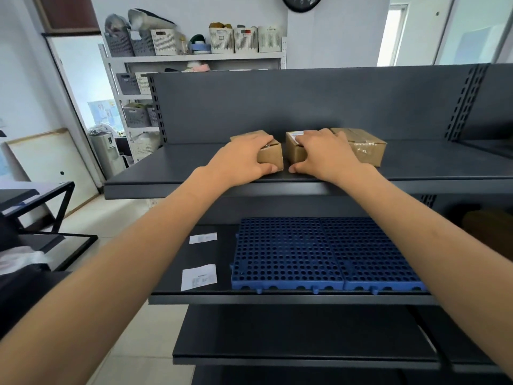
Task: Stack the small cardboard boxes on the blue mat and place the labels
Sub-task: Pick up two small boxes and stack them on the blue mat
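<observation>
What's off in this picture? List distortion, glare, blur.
Head view: wide-angle lens bows the upper shelf and stretches both forearms; the bright opening is blown out; print on the labels is too soft to read; the left hand on the left box and right hand on the middle box are sharp.

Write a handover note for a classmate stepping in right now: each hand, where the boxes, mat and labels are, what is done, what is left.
Left hand: grips the left small brown cardboard box on the dark grey upper shelf.
Right hand: grips the middle small brown cardboard box, beside it.
Third brown cardboard box: untouched, on the same shelf, further right.
Blue perforated plastic mat: on the lower shelf, no box on it.
Far white paper label and near white paper label: lying left of the mat.
Done: nothing stacked.
Left: stack all boxes on the mat, place both labels.
</observation>
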Tool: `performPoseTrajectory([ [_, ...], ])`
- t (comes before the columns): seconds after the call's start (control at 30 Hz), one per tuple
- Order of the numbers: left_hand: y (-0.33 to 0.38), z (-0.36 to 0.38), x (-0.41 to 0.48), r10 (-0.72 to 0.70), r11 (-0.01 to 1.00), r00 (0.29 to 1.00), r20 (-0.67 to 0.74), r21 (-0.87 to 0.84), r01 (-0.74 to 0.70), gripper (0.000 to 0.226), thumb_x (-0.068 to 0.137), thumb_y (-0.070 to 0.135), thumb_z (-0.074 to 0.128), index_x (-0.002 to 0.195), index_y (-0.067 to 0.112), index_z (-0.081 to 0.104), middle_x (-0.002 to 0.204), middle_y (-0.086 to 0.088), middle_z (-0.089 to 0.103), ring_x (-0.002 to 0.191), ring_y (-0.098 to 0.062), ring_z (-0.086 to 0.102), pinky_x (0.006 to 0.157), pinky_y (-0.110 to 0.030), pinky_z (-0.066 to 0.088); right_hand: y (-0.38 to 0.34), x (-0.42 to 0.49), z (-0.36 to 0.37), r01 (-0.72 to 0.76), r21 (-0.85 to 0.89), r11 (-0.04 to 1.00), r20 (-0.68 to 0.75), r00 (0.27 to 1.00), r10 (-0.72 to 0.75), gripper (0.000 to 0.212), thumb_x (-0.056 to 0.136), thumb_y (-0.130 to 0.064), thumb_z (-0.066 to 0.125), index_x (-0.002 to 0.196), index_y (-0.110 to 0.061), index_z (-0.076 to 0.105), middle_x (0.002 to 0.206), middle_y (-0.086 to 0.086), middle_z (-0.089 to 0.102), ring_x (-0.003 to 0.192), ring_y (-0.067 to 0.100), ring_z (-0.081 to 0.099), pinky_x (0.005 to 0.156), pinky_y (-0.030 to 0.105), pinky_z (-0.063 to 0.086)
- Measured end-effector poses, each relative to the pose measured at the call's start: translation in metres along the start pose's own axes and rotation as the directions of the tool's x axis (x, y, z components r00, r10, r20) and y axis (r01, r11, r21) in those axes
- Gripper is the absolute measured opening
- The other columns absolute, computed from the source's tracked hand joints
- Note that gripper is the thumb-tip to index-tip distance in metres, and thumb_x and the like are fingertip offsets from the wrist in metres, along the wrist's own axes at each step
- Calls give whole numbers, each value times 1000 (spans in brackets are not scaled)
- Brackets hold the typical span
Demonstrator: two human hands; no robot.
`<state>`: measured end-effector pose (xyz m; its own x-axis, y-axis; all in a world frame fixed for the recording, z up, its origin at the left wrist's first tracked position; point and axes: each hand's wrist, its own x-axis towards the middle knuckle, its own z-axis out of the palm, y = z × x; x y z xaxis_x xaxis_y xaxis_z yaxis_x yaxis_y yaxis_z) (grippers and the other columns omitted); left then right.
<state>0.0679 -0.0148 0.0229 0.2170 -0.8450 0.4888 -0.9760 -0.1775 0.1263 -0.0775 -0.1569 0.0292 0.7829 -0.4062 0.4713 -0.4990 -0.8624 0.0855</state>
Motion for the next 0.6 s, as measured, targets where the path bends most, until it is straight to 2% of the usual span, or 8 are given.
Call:
performPoseTrajectory([
  [0.13, 5, -12, -20, 11, 1000, 1000, -2, -21, -11, 46, 79, 44, 68, 120, 28, 52, 116, 13, 57, 106, -14, 52, 84, -36, 44, -11, -15, -6, -53, 144, 988, 32, 998, 49, 49, 65, -56, 63, 104, -26, 60, 117, -1, 62, 108, 33, 50, 86, 46, 46],
  [0.23, 11, -24, -37, 24, 1000, 1000, -2, -16, -24, 49, 79, 44, 68, 122, 26, 52, 118, 11, 58, 108, -14, 51, 88, -38, 44, -23, -30, -8, -69, 232, 970, -38, 996, 80, 44, 65, -48, 61, 103, -25, 61, 116, 2, 62, 106, 31, 51, 78, 41, 49],
  [0.4, 28, -42, -69, 46, 999, 999, 9, -6, -46, 44, 77, 43, 69, 114, 26, 53, 110, 10, 58, 101, -13, 51, 89, -43, 46, -47, -70, -16, -26, 217, 976, -170, 983, 64, 52, 75, -46, 61, 124, -29, 55, 126, -2, 58, 121, 27, 44, 77, 41, 48],
  [0.5, 41, -48, -95, 42, 999, 999, 10, -14, -42, 51, 77, 44, 68, 122, 29, 51, 120, 12, 57, 111, -13, 51, 95, -43, 44, -61, -94, -29, 20, 231, 973, -219, 975, 32, 55, 76, -47, 60, 128, -28, 53, 131, -3, 55, 126, 26, 41, 80, 43, 50],
  [0.6, 60, -53, -125, 26, 1000, 999, -19, -8, -26, 59, 79, 41, 69, 132, 29, 47, 132, 10, 53, 121, -13, 45, 102, -38, 38, -72, -120, -42, 68, 241, 968, -263, 965, -3, 54, 78, -45, 59, 130, -28, 52, 134, -3, 52, 129, 24, 38, 79, 41, 48],
])
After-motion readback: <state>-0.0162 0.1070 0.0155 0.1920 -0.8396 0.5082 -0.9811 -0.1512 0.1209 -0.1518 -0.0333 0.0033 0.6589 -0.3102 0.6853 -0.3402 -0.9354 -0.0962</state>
